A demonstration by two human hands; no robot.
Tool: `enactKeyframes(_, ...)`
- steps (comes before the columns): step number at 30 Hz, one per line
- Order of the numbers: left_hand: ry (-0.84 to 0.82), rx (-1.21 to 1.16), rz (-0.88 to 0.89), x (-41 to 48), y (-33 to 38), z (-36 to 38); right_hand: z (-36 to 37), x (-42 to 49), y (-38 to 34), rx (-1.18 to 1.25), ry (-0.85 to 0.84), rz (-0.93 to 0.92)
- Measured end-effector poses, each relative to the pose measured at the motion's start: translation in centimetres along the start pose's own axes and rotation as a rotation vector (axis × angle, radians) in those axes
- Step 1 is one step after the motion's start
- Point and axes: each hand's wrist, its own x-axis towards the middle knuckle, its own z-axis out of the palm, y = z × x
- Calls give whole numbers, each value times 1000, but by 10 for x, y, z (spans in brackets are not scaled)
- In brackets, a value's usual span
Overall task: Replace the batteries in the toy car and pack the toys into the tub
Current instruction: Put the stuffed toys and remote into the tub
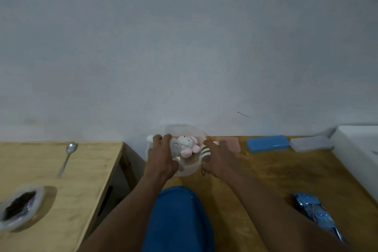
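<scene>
Clear plastic tub (189, 171), far left corner of wooden table (266, 170); pink-and-white plush toy (188, 145) inside. Our left hand (161, 161) gripped its wall; our right hand (218, 159) clasped a cream-and-brown striped toy (205, 152) at the rim. We judged it best to steady the tub and seat the toy beside the plush.

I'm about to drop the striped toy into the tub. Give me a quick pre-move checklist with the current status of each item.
1. Tub steadied: the left hand grips the left wall of the clear tub. Ok.
2. Toy secured: the right hand pinches the striped toy at the tub's right rim. Ok.
3. Room inside: the grey plush and pink plush fill the far part, and the near part looks free. Ok.
4. Toy's clip: it dangles outside the rim and may snag. Not ok.
5. Tub support: it is near the left edge of the brown table. Cannot tell.
6. Toy car: none in view. Cannot tell.
</scene>
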Motion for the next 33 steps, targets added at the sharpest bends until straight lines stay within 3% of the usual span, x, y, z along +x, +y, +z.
enactKeyframes(9,7,-122,57,33,-38,-5,10,26,-38,-31,93,35)
enactKeyframes(16,18,-205,37,53,-42,9,19,52,-49,-62,57,39)
enactKeyframes(28,-333,-110,-220,98,-60,30,54,100,-43,-106,-121,79)
enactKeyframes(33,-347,-94,-251,100,-64,53,72,116,-35,-110,-187,157)
